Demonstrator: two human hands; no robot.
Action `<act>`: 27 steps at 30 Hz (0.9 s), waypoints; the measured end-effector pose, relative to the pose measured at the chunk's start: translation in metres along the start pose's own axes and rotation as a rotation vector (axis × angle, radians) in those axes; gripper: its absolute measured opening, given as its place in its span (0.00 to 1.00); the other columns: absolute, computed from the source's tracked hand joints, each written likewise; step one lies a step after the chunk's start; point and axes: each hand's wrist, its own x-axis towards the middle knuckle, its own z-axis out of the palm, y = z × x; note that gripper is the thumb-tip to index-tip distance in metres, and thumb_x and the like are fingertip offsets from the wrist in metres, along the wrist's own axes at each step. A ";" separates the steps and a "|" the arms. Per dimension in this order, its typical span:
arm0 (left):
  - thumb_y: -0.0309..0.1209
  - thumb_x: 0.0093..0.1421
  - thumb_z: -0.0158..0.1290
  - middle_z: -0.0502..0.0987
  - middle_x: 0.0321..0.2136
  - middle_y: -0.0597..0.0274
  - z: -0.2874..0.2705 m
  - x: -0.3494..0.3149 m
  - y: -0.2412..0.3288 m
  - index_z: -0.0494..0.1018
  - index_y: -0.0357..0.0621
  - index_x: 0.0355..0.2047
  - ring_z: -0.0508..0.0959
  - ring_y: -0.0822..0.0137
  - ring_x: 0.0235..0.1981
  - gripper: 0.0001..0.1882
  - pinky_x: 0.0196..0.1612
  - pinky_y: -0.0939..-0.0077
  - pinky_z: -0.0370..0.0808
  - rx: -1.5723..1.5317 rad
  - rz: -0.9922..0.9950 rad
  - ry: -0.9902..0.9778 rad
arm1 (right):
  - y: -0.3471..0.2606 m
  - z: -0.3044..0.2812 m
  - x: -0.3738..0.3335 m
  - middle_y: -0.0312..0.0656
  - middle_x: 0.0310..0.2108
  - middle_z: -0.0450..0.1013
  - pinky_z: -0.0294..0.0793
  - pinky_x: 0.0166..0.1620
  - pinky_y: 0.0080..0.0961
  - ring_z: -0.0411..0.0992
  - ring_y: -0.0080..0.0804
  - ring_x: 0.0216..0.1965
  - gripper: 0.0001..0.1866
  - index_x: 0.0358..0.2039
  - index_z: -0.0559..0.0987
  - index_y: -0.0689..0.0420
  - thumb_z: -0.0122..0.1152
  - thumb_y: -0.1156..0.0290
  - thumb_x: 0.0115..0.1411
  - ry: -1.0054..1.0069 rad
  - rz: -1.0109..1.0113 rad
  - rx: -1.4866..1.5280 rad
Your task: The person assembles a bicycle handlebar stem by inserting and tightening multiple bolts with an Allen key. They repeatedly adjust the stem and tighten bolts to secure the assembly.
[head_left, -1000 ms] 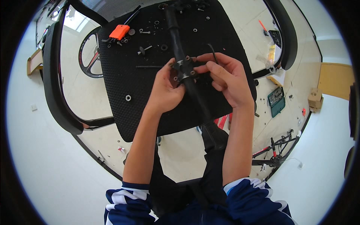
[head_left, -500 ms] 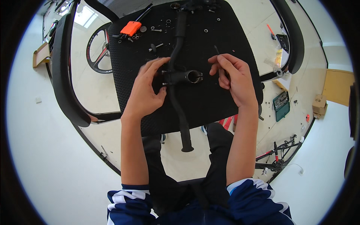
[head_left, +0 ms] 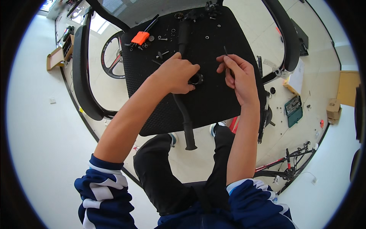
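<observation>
A black bicycle handlebar (head_left: 182,108) lies lengthwise on the black chair seat (head_left: 219,103), its near grip sticking out past the front edge. From above, my left hand (head_left: 176,74) is closed over the stem (head_left: 196,79) at the bar's middle, hiding most of it; only its round open end shows beside my fingers. To the right, my right hand (head_left: 241,74) pinches a thin dark rod, perhaps a hex key (head_left: 225,50), upright above the seat and apart from the stem. Its lower part is hidden in my fingers.
An orange tool holder (head_left: 140,37), loose bolts (head_left: 162,38) and several washers lie on the seat's far part. Armrests (head_left: 84,72) flank the seat. On the floor are a wheel (head_left: 106,63), a green case (head_left: 294,112) and a bicycle frame (head_left: 286,163).
My left hand has gone from the stem's left side to on top of it, covering it. My right hand still holds the thin rod in much the same place. The view has shifted slightly.
</observation>
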 end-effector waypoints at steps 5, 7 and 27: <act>0.42 0.53 0.66 0.79 0.25 0.52 -0.017 -0.002 -0.004 0.75 0.38 0.38 0.80 0.50 0.34 0.21 0.46 0.62 0.72 -0.051 -0.068 0.148 | -0.005 -0.012 -0.001 0.38 0.26 0.78 0.52 0.18 0.11 0.57 0.09 0.14 0.12 0.42 0.82 0.63 0.56 0.69 0.68 0.014 -0.059 0.082; 0.42 0.53 0.66 0.78 0.24 0.50 -0.027 -0.001 -0.002 0.74 0.36 0.36 0.80 0.49 0.32 0.22 0.40 0.61 0.73 -0.114 -0.112 0.268 | -0.010 -0.020 -0.005 0.38 0.27 0.78 0.51 0.18 0.11 0.57 0.10 0.15 0.12 0.42 0.82 0.64 0.56 0.69 0.69 0.004 -0.068 0.110; 0.46 0.59 0.57 0.70 0.17 0.65 -0.020 -0.009 -0.014 0.75 0.38 0.35 0.70 0.74 0.13 0.20 0.19 0.79 0.70 -1.062 -0.944 0.068 | -0.016 -0.054 -0.016 0.31 0.20 0.72 0.60 0.25 0.13 0.64 0.12 0.20 0.12 0.39 0.86 0.61 0.61 0.65 0.67 0.231 -0.205 -0.204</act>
